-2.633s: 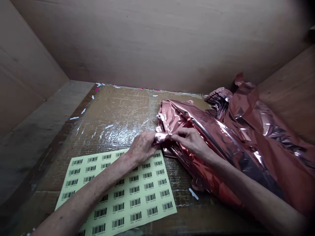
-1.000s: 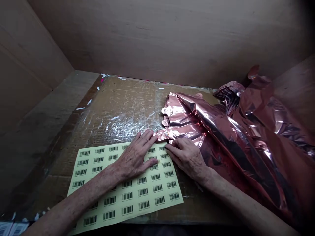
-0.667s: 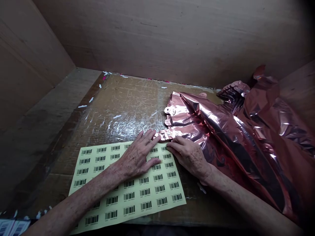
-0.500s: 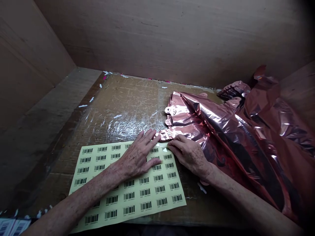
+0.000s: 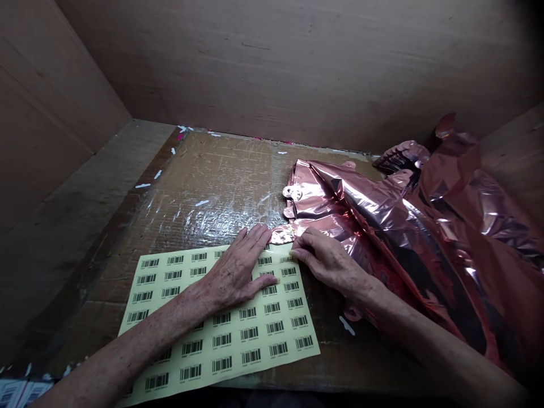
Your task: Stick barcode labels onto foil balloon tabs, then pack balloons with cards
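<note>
A pale yellow sheet of barcode stickers [image 5: 249, 354] lies on the cardboard surface. My left hand [image 5: 243, 266] rests flat across its upper part, fingers stretched and thumb apart. At the sheet's upper right corner, my right hand [image 5: 321, 255] pinches with thumb and forefinger at the edge of a barcode sticker [image 5: 286, 259], which looks tilted; the fingertips partly hide the hold. Just beyond the fingers of both hands is the crinkled end of a shiny rose-gold foil balloon [image 5: 281, 234], one of a flat, folded pile [image 5: 365, 198] stretching off to the right.
Taped cardboard [image 5: 221, 170] covers the work surface, with small white scraps [image 5: 202, 203] scattered on it. Wooden panels [image 5: 263, 68] stand at the back and sides. Printed labels or papers [image 5: 23, 392] show at the lower left corner.
My right hand has shifted very slightly at the sheet's corner, and the white glint by its fingertips has gone. The left hand stays in place on the sheet.
</note>
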